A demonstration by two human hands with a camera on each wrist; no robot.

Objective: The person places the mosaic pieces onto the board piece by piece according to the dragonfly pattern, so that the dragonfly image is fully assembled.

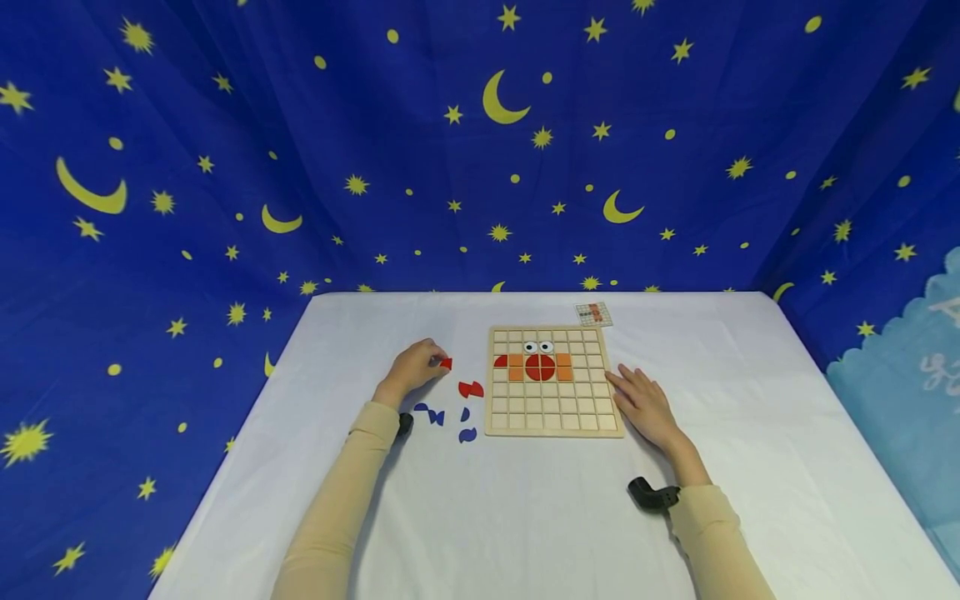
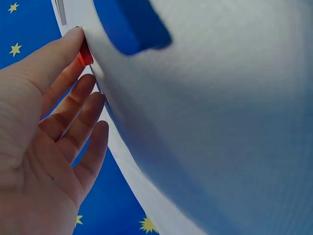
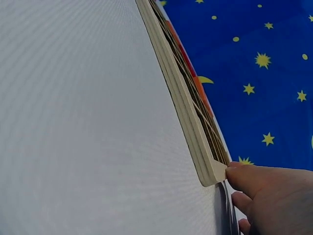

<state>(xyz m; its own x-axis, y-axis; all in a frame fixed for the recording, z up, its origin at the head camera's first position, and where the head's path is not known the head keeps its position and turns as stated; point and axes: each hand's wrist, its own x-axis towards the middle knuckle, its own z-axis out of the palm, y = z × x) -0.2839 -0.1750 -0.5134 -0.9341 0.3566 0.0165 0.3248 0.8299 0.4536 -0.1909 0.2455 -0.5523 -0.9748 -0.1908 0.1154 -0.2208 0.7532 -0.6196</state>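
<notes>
My left hand [image 1: 412,367] pinches a small red puzzle piece [image 1: 447,363] between thumb and forefinger, left of the wooden grid board [image 1: 555,423]. In the left wrist view the red piece shows at the thumb tip, its other fingers loosely bent. On the board lie orange squares [image 1: 564,367], a red circle of several pieces [image 1: 540,367], a red quarter piece [image 1: 501,362] at the left and two eye pieces [image 1: 546,347]. My right hand [image 1: 645,404] rests beside the board's right edge with fingers extended, the thumb touching the rim.
Two red pieces [image 1: 471,389] lie just left of the board. Several blue pieces [image 1: 468,435] are scattered nearer to me. A small pattern card [image 1: 594,314] lies behind the board's far right corner. White cloth [image 1: 525,517] covers the table; a blue starry curtain hangs behind.
</notes>
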